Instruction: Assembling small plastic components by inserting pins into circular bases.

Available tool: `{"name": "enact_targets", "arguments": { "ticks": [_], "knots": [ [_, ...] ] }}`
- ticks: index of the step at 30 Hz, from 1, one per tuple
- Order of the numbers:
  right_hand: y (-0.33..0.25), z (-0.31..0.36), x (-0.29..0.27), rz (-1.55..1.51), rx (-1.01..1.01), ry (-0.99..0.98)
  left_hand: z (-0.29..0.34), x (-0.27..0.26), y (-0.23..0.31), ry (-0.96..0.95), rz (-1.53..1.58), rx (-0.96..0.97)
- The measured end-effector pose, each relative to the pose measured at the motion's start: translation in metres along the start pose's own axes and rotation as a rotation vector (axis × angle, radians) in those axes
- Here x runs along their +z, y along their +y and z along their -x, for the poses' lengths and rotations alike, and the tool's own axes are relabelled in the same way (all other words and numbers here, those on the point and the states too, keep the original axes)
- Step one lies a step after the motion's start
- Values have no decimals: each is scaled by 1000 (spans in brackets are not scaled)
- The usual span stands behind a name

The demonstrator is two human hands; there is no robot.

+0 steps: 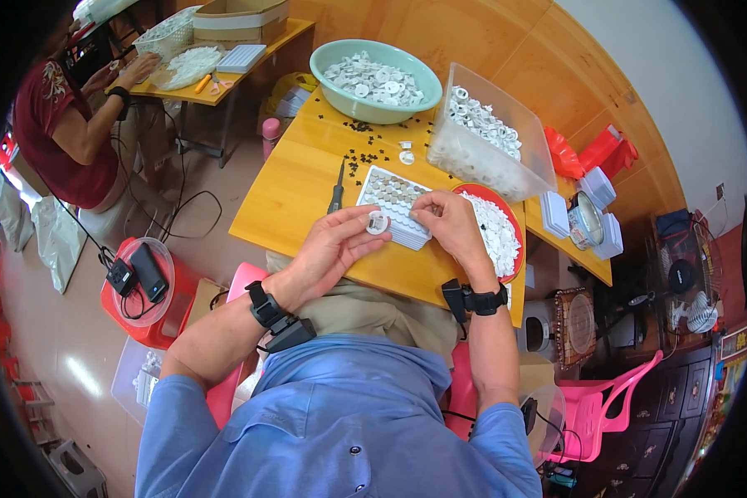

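Between the thumb and fingers of my left hand [340, 245] is a small round white plastic part [378, 222], held just off the near left corner of a white tray. Small round greyish pieces sit in rows across the far part of that tray [411, 231]. My right hand [452, 217] is over the tray's right side, thumb and fingertips pinched together; whatever they grip is too small to name. A dark screwdriver [338, 189] lies left of the tray. Beyond it are scattered small black pieces [361, 158] and two loose white parts [406, 152].
A mint-green basin [318, 70] and a clear bin [506, 170], both full of white parts, stand at the table's far side. A red-rimmed dish [522, 241] of white pieces is by my right wrist. At far left a person [83, 133] works at another table.
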State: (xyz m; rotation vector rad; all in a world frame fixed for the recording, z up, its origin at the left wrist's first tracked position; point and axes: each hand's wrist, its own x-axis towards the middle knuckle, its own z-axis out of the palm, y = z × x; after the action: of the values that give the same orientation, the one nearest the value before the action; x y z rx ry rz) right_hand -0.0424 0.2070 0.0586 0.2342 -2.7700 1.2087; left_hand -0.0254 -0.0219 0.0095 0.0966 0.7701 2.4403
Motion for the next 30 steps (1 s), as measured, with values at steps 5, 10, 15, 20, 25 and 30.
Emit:
{"name": "enact_targets", "arguments": {
  "ticks": [5,10,15,20,25,30],
  "knots": [
    [-6,0,-1,60,52,-50,0,-2,0,8,-5,-9],
    [-9,2,-3,109,7,-39,-1,0,-1,4,16,-14],
    [-34,14,1,-46,-61,1,-1,-1,-1,13,39,-22],
    [-50,25,22,87,-302,100,-1,-2,-1,28,49,-16],
    [-45,24,38,170,-505,249,0,1,-2,14,38,9],
    [-45,23,40,274,-585,282,0,-1,-3,16,19,29]
  ]
}}
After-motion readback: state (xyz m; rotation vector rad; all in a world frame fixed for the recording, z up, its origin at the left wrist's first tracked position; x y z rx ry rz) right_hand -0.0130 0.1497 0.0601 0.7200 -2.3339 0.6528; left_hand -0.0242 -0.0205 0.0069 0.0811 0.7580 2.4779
